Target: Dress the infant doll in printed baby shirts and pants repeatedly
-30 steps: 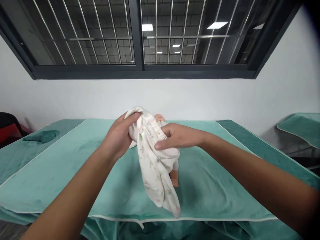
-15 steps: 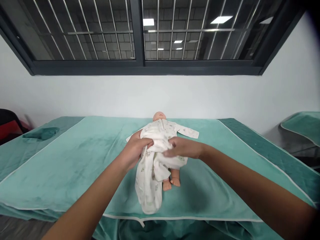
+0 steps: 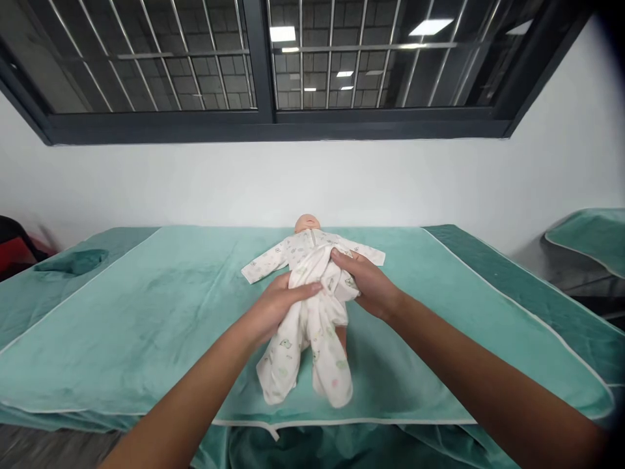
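A baby doll [image 3: 306,223] lies on its back on the teal towel [image 3: 146,312], head toward the wall. It wears a white printed romper [image 3: 312,339] whose sleeves spread out to both sides. My left hand [image 3: 276,306] grips the bunched cloth at the doll's waist on the left. My right hand [image 3: 368,283] holds the cloth at the waist on the right, fingers curled into it. The two romper legs hang loose toward me, nearly reaching the towel's white piped edge.
The towel covers a long bed against a white wall under a barred window [image 3: 263,65]. A folded teal cloth [image 3: 71,262] lies at the far left. A second teal-covered bed [image 3: 586,238] stands at the right. A red and black object [image 3: 14,244] sits at the left edge.
The romper, held up bunched over the doll a second ago, has been lowered onto it. Both sleeves now lie spread out and both hands have moved down to the waist.
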`<state>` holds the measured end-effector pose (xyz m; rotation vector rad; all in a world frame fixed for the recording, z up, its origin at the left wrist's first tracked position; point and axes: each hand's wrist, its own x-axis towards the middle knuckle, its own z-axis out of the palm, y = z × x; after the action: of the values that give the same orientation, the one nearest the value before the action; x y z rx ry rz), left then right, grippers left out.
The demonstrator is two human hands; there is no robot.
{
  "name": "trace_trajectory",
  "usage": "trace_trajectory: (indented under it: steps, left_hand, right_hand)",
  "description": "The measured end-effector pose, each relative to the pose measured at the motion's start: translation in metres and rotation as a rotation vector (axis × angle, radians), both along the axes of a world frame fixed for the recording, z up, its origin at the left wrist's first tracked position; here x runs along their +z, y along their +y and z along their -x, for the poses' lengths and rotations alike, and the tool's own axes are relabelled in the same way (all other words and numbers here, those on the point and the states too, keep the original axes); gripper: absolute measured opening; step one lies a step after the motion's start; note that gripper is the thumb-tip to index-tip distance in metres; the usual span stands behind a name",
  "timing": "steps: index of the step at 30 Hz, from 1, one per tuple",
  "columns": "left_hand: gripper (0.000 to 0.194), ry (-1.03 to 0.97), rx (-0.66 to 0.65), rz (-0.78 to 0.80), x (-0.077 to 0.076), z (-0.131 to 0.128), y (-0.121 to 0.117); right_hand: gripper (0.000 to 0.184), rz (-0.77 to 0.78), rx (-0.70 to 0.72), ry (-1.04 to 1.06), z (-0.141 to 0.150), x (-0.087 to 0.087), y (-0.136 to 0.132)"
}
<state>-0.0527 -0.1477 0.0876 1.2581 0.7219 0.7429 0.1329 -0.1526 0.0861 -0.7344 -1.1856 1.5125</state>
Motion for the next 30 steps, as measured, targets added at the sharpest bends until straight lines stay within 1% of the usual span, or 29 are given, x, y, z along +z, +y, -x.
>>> trace_trajectory:
  steps: [2, 4, 6, 8, 10, 14, 16, 19, 22, 26, 28, 30]
  left_hand:
    - [0.046, -0.146, 0.036, 0.056, -0.003, -0.001, 0.003]
    - [0.046, -0.226, 0.010, 0.088, -0.006, 0.000, 0.004]
    - [0.046, -0.254, -0.028, 0.108, -0.008, 0.001, 0.005]
    - [0.046, -0.251, -0.052, 0.120, -0.009, 0.004, 0.006]
    - [0.047, -0.213, -0.084, 0.126, -0.011, 0.007, 0.007]
    - [0.045, -0.076, -0.254, 0.128, -0.014, 0.012, 0.009]
    - [0.043, -0.036, -0.297, 0.135, -0.018, 0.014, 0.011]
    - [0.047, -0.071, -0.226, 0.153, -0.025, 0.015, 0.011]
    - [0.052, -0.098, -0.179, 0.211, -0.032, 0.013, 0.006]
    - [0.045, -0.112, -0.133, 0.329, -0.036, 0.006, -0.009]
    - [0.045, -0.115, -0.120, 0.395, -0.040, 0.002, -0.016]
    - [0.047, -0.050, -0.121, 0.440, -0.047, -0.001, -0.021]
  right_hand:
    - [0.037, -0.005, 0.035, 0.008, -0.001, 0.000, -0.002]
    - [0.036, -0.003, 0.062, -0.020, -0.003, -0.001, -0.004]
    - [0.037, 0.012, 0.064, -0.062, -0.004, -0.003, -0.006]
    - [0.038, 0.032, 0.066, -0.088, -0.006, -0.005, -0.006]
    - [0.037, 0.034, 0.090, -0.056, -0.010, -0.005, -0.006]
    - [0.034, 0.040, 0.143, 0.057, -0.016, -0.004, -0.004]
    - [0.035, 0.071, 0.174, 0.078, -0.017, -0.006, -0.005]
    - [0.039, 0.116, 0.200, 0.114, -0.014, -0.012, -0.012]
    - [0.043, 0.167, 0.182, 0.145, -0.014, -0.019, -0.022]
    - [0.041, 0.216, 0.196, 0.165, -0.022, -0.030, -0.038]
    - [0.043, 0.251, 0.235, 0.151, -0.026, -0.040, -0.048]
    - [0.049, 0.326, 0.247, 0.115, -0.030, -0.057, -0.060]
